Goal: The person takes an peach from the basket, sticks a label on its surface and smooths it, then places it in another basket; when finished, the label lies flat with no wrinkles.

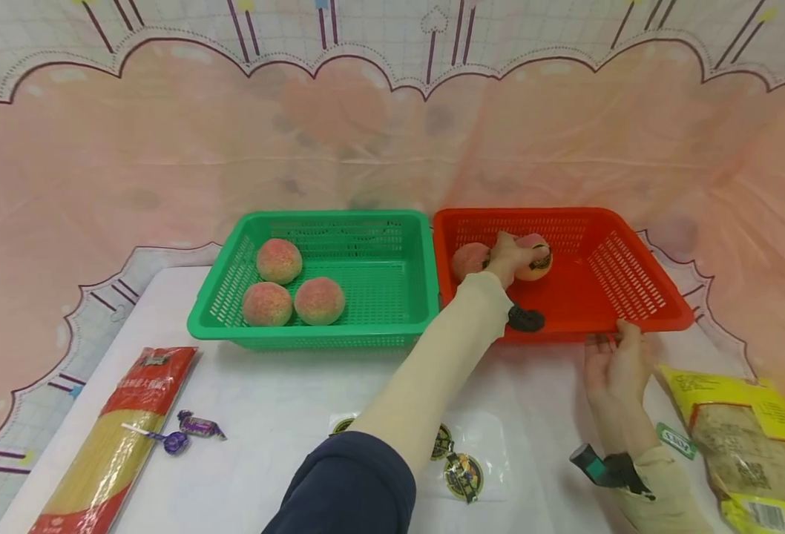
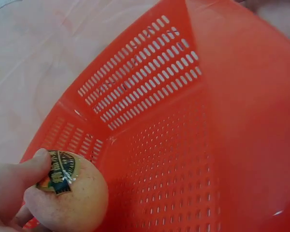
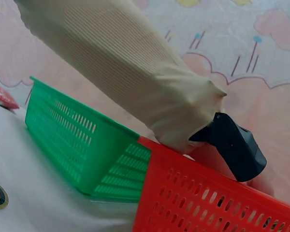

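Observation:
My left hand (image 1: 509,258) reaches inside the red basket (image 1: 586,297) and holds a peach (image 1: 535,268) there. Up close, the left wrist view shows the thumb pressing by a black-and-gold sticker (image 2: 63,170) on that peach (image 2: 84,203). A second peach (image 1: 467,261) lies just left of the hand, partly covered by it. At the basket's front rim, my right hand (image 1: 616,371) grips the edge, palm turned up, with its thumb over the rim. The right wrist view shows the left sleeve (image 3: 121,63) crossing above the baskets, but not the right hand.
A green basket (image 1: 366,340) with three peaches (image 1: 320,301) stands against the red one. At left lie a noodle pack (image 1: 115,445), a lollipop (image 1: 175,443) and a wrapped candy (image 1: 199,425). A sticker sheet (image 1: 493,475) is in front; a yellow bag (image 1: 746,445) and green packet (image 1: 677,440) lie right.

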A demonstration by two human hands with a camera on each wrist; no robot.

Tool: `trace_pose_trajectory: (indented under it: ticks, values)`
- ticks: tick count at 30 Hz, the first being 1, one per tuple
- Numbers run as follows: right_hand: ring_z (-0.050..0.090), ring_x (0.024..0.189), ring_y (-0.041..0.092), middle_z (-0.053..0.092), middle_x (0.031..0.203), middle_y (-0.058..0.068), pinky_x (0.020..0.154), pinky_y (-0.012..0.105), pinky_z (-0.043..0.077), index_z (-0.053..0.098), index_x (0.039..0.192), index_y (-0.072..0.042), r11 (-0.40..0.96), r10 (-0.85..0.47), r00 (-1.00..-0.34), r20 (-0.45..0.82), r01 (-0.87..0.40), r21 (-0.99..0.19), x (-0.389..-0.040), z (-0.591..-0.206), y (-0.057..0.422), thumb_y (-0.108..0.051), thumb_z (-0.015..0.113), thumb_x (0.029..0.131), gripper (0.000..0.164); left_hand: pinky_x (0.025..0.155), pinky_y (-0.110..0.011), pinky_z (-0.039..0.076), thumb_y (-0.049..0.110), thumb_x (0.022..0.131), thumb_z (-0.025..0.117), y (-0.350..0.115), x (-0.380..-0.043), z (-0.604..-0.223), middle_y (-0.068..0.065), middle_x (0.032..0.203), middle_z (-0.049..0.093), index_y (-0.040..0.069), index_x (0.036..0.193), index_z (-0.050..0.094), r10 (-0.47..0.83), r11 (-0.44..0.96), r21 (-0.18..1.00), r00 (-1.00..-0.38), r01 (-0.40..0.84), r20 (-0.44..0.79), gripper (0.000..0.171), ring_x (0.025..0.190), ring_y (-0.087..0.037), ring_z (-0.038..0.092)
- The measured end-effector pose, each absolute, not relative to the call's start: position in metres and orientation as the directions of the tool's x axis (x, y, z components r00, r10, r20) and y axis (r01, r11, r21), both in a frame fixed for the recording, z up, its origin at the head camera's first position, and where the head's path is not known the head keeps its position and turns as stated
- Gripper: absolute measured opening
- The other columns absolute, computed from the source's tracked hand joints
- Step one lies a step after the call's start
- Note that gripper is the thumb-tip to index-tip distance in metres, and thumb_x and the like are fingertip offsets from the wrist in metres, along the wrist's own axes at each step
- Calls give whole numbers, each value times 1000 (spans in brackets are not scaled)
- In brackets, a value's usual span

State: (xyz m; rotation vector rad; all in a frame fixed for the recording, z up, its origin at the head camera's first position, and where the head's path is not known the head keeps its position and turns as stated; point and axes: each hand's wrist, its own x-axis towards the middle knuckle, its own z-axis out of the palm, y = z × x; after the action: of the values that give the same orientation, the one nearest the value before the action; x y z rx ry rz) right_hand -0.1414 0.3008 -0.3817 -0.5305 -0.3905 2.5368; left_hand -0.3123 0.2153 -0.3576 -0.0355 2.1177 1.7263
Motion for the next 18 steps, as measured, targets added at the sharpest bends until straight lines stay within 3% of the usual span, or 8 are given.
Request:
trace_pose_trajectory:
  ticks: [2,5,9,16,18]
  values:
    - [43,108,16,47,118,0,89,30,43,41,119,-18,-821,542,-791,-283,-427,-380,-142,-382,301,-3,52,86,38,91,-33,44,27,76,70,215,-313,-358,-6,126,46,13,131,34,247,240,929,-908,-280,-338,67,117,-20,44]
    - [42,111,16,47,120,0,90,30,43,40,119,-20,-823,538,-794,-285,-420,-383,-141,-381,301,-4,52,87,39,92,-41,44,18,77,68,214,-314,-356,-8,132,40,14,137,25,312,20,897,-849,-442,-426,74,117,-23,44]
    - [38,117,15,46,125,-3,97,29,39,37,123,-25,-828,525,-799,-293,-401,-391,-140,-380,300,-6,53,87,43,91,-50,42,4,78,64,211,-315,-354,-12,133,36,15,137,23,391,-280,719,-759,-637,-521,73,113,-29,46]
    - [38,118,15,45,126,-3,98,29,39,37,123,-24,-834,516,-803,-299,-391,-389,-139,-381,299,-7,53,87,43,82,-34,49,17,73,72,214,-311,-358,-4,127,45,14,130,36,250,116,932,-898,-344,-362,67,109,-19,48]
    - [39,117,15,45,123,-3,97,29,39,38,122,-23,-837,515,-803,-299,-395,-379,-140,-381,299,-6,53,87,42,78,-35,49,19,72,73,217,-312,-357,-3,126,45,18,128,38,225,120,941,-914,-317,-337,66,106,-19,49]
